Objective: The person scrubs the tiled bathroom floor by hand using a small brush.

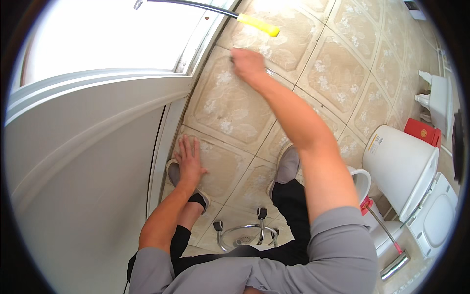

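Note:
My left hand (pixel 189 161) rests palm down with spread fingers on the beige floral tile floor (pixel 235 110), beside the door frame and above my left shoe (pixel 173 171). Further forward, my right hand (pixel 249 66) is closed in a blurred fist low over the tiles. A dark bit shows at its left edge and a pale strip by the wrist; the small object it seems to hold is mostly hidden. Beyond that fist lies a tool with a yellow grip (pixel 259 25), a black shaft and a metal end, reaching across the bright doorway.
A white door panel (pixel 95 147) borders the left. Behind my feet stands a chrome wheeled stool base (pixel 240 227) near a floor drain (pixel 244 240). On the right are a white bin (pixel 396 165), a red box (pixel 422 132), a toilet seat (pixel 435 215) and a metal-handled cleaning tool (pixel 385 229).

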A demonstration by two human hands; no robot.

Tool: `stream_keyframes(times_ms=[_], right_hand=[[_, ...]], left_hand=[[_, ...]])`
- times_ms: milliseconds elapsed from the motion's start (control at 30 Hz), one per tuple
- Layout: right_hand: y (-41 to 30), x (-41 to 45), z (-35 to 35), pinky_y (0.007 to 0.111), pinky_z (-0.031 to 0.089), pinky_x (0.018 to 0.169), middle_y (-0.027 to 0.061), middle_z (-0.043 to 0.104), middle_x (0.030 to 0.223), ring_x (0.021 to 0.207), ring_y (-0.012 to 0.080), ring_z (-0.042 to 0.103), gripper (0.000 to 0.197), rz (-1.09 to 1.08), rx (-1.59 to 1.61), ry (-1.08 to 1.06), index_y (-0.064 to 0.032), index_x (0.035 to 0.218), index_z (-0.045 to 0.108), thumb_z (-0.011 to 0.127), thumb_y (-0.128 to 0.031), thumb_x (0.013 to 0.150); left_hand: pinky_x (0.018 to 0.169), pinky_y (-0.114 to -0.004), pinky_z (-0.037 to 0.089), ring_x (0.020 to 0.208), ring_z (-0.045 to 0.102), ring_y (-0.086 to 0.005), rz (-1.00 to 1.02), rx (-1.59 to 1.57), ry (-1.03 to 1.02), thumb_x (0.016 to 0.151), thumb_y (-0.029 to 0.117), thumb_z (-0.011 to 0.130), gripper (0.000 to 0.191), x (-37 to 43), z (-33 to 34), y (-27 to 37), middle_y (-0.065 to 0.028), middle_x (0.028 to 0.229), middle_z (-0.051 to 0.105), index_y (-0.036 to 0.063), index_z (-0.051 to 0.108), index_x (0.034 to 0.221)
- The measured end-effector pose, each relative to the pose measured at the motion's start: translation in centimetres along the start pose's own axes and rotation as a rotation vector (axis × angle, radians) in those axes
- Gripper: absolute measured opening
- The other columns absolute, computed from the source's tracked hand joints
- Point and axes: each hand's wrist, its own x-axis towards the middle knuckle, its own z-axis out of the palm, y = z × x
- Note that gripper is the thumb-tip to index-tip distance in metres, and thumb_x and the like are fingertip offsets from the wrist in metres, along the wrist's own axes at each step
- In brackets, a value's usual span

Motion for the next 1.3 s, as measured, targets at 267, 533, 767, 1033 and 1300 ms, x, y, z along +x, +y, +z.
stream_keyframes(times_ms=[267,533,767,1033,1300], right_hand=[[2.0,-4.1,-1.7,0.05,0.053,0.076,0.0152,0.071,0.093,0.092,0.0383,0.069,0.01,0.094,0.004,-0.072,-0.0104,0.093,0.065,0.059,-0.016,0.087],[4.6,-8.2,-3.7,0.05,0.053,0.074,0.0121,0.07,0.095,0.09,0.0361,0.068,0.007,0.152,0.0,-0.043,-0.0106,0.091,0.063,0.06,-0.016,0.09],[-5.0,0.9,1.5,0.048,0.055,0.077,0.0152,0.071,0.095,0.093,0.0361,0.069,0.009,0.059,0.042,0.047,-0.0079,0.093,0.066,0.06,-0.014,0.09],[-0.3,-5.4,-1.0,0.04,0.055,0.084,0.0161,0.076,0.103,0.088,0.0314,0.072,0.027,0.669,1.197,-0.178,-0.0034,0.109,0.074,0.063,-0.025,0.098],[1.1,-10.9,-6.3,0.043,0.054,0.087,0.014,0.073,0.106,0.097,0.0341,0.069,0.033,0.49,0.391,0.174,-0.0035,0.118,0.071,0.067,-0.028,0.096]], left_hand=[[0.117,-0.071,0.026,0.157,0.008,-0.0482,0.012,0.022,0.069,0.054,0.032,0.098,0.139,-0.4,-0.2,-0.7,-0.0261,0.171,0.003,0.0076,0.019,0.165],[0.116,-0.072,0.028,0.158,0.009,-0.0453,-0.007,0.045,0.063,0.052,0.037,0.098,0.142,0.2,1.0,-0.5,-0.0239,0.172,0.002,0.0123,0.017,0.166],[0.116,-0.072,0.027,0.158,0.009,-0.046,0.024,0.038,0.06,0.054,0.036,0.097,0.139,0.2,0.4,0.6,-0.0247,0.172,0.003,0.0113,0.017,0.165],[0.118,-0.071,0.024,0.158,0.006,-0.0456,-0.021,0.011,0.055,0.052,0.029,0.099,0.14,-0.2,0.1,0.0,-0.0247,0.172,0.003,0.0104,0.018,0.165],[0.118,-0.072,0.025,0.159,0.006,-0.0421,-0.021,0.045,0.083,0.049,0.035,0.099,0.145,-0.1,1.6,-1.2,-0.0206,0.173,0.001,0.0136,0.016,0.166]])
